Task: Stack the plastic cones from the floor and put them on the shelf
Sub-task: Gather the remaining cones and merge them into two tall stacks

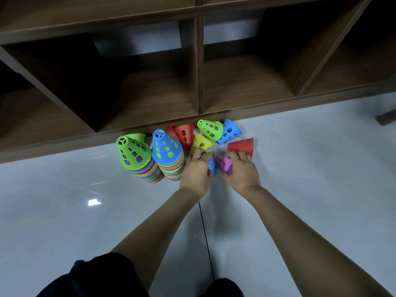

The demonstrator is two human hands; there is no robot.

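Observation:
Two tall stacks of perforated plastic cones stand on the floor by the shelf: one topped by a green cone (132, 153), one topped by a blue cone (166, 147). Loose cones lie beyond my hands: red (184, 133), yellow (201, 143), green (210, 128), blue (230, 130) and another red (243, 145). My left hand (196, 168) grips a small blue cone (212, 167), its fingers also touching the yellow one. My right hand (241, 170) holds a purple cone (225, 162). Both held cones are partly hidden.
The dark wooden shelf (197, 67) with open compartments stands right behind the cones, its base edge touching the pile. The glossy pale floor (310, 168) stretches to the right and left. A thin black cable (205, 232) runs between my arms. My knees show at the bottom.

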